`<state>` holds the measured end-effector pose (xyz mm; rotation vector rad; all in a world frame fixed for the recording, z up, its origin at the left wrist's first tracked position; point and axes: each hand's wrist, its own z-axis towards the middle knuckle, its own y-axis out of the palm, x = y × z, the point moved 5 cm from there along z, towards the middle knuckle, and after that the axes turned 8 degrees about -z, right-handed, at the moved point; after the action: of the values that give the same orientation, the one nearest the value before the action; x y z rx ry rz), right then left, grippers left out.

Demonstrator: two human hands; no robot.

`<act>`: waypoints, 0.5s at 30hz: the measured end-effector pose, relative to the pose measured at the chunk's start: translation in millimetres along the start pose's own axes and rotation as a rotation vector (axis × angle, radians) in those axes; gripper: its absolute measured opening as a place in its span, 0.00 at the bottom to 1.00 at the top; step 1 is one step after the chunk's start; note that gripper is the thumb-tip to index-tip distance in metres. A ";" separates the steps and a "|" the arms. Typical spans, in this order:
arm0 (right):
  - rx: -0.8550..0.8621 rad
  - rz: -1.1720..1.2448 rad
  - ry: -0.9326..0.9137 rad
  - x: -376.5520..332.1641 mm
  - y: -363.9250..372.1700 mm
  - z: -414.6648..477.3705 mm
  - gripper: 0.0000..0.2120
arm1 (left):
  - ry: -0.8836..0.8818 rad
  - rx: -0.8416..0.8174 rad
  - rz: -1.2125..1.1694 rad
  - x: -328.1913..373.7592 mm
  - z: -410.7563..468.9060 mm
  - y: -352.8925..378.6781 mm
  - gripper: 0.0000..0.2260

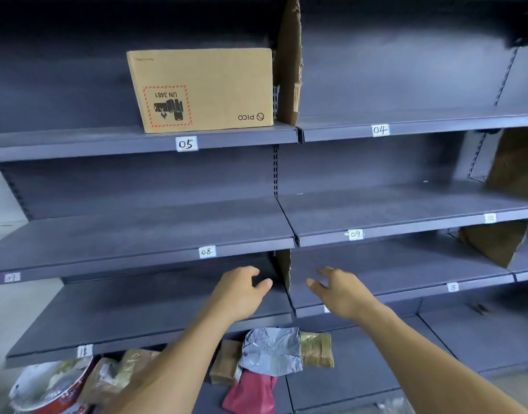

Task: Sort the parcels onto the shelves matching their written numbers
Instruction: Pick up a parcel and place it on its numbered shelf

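Both hands reach toward the dark shelving with nothing in them. The left hand (242,289) has a loosely curled, wide grip; the right hand (342,291) has its fingers spread wide. One cardboard box (201,89) (its print upside down) stands on the shelf above the label 05 (186,144), at that shelf's right end. Soft parcels lie on the bottom shelf: a grey bag (271,351), a pink bag (251,394), brown packets (316,349).

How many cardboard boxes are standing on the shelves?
1: the cardboard box stands on the shelf labelled 05, upside down. The cardboard pieces at the right edge might belong to others.
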<state>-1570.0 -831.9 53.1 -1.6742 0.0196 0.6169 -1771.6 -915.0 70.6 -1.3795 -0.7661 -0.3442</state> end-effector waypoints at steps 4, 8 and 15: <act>-0.035 0.036 0.064 24.3 16.9 -16.2 0.30 | 0.020 -0.075 -0.012 0.3 -2.6 27.5 0.25; -0.022 0.044 0.144 41.0 25.4 -21.7 0.30 | 0.051 -0.147 -0.016 -2.3 9.4 48.6 0.24; 0.034 0.055 0.302 67.6 25.3 -29.0 0.29 | 0.132 -0.262 -0.030 7.5 36.6 81.6 0.24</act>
<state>-1510.0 -841.9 4.7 -1.7249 0.2933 0.3974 -1724.7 -862.8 14.7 -1.5742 -0.6497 -0.5694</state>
